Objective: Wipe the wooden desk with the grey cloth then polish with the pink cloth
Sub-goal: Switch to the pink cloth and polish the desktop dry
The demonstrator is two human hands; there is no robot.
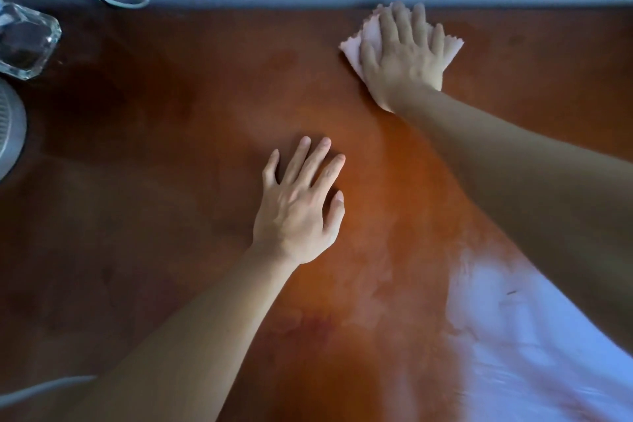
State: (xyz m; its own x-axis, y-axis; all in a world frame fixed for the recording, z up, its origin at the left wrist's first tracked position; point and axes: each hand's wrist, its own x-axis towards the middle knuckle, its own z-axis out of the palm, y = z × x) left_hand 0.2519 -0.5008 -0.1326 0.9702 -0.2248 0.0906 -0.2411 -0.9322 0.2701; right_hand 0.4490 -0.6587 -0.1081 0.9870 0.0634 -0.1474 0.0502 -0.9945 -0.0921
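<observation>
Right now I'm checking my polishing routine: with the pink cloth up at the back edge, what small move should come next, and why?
Probably draw the right hand, pressed flat on the pink cloth, back toward you in one stroke. The cloth already lies at the wooden desk's far edge by the wall, so there is little surface left ahead. The left hand rests flat mid-desk, bracing.

From my remote seat I see two bare forearms, no sleeves anywhere up to the frame edges. The left hand (297, 209) wears no ring, watch or band (wrist plain behind the fingers). The right hand (404, 60) is likewise unadorned; nails beyond the knuckles look short and unpainted.
</observation>
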